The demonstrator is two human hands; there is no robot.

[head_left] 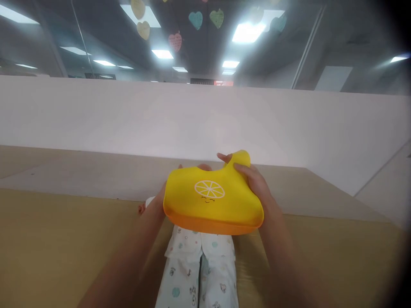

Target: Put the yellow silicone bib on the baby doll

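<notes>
A yellow silicone baby bib [183, 184], with a white citrus slice, a small smiling face and an orange catch pocket, hangs over a small figure in white printed clothes [192, 273]. The figure lies on its back; whether baby or doll I cannot tell, as the bib covers its upper part. My right hand [257, 182] pinches the bib's raised neck strap, thumb in front and fingers behind. Behind the bib's left side goes my left hand [159, 197], holding it there with its fingers mostly hidden. A tiny hand [141, 208] shows beside my left wrist.
The figure lies on a tan wooden surface [64, 239]. Beyond its back edge runs a paler ledge [105, 171], then a low white wall [128, 115]. Glass above the wall carries several paper hearts [195, 19] and shows bright ceiling lights.
</notes>
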